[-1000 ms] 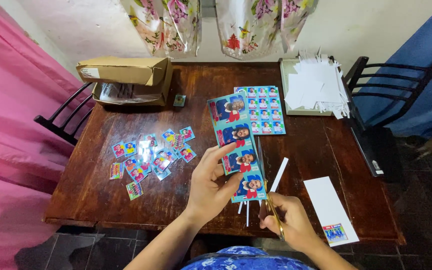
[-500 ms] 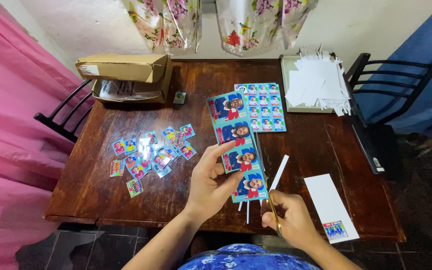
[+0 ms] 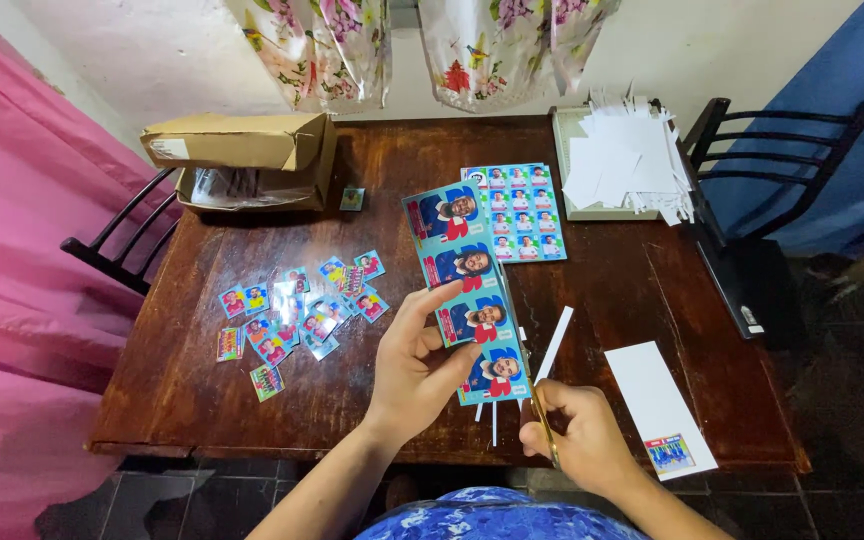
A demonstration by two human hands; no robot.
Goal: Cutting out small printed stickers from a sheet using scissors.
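On the dark wooden table [image 3: 602, 300], cut stickers [image 3: 297, 310] lie at 9 o'clock; the left hand [image 3: 417, 365] grasps an uncut sticker strip [image 3: 467, 290], the right hand [image 3: 577, 440] clenches scissors [image 3: 542, 425], and full sheets [image 3: 517, 212] remain at 12 o'clock.

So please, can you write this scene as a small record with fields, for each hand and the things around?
left hand: left hand holds up a strip of picture cards
right hand: right hand closed on scissors; blades mostly hidden
surface: dark wooden table
left of hands: loose cut cards scattered
behind strip: uncut card sheet lying flat
far left: open cardboard box
far right: tray with white paper offcuts
near right: white backing sheet
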